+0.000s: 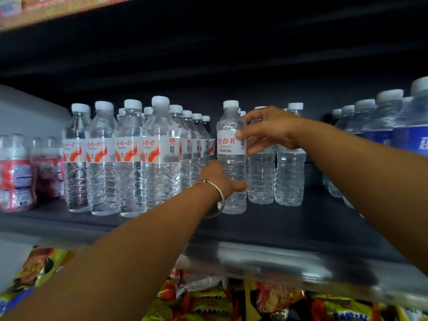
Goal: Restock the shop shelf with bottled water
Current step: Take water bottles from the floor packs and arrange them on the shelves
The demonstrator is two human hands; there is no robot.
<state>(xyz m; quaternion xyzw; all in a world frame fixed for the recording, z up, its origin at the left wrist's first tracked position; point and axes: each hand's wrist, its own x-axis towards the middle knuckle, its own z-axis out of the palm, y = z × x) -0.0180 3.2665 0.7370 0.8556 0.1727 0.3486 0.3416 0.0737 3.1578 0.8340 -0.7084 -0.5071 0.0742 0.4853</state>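
Dark shelf (289, 225): both hands grip upright water bottle (231, 158) (full, capped).

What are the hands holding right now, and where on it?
Both hold one water bottle: left hand around its lower body, right hand at the label.

Shelf (289, 225) carried bottles in rows running front to back. Far left: small bottles (16, 172). Right of them, a block of water bottles (129, 158). Right again, one bottle (231, 158) stood forward, two bottles (289, 163) just behind-right. Far right: another row (382, 126). Snack packets (208, 300) lay below the shelf.
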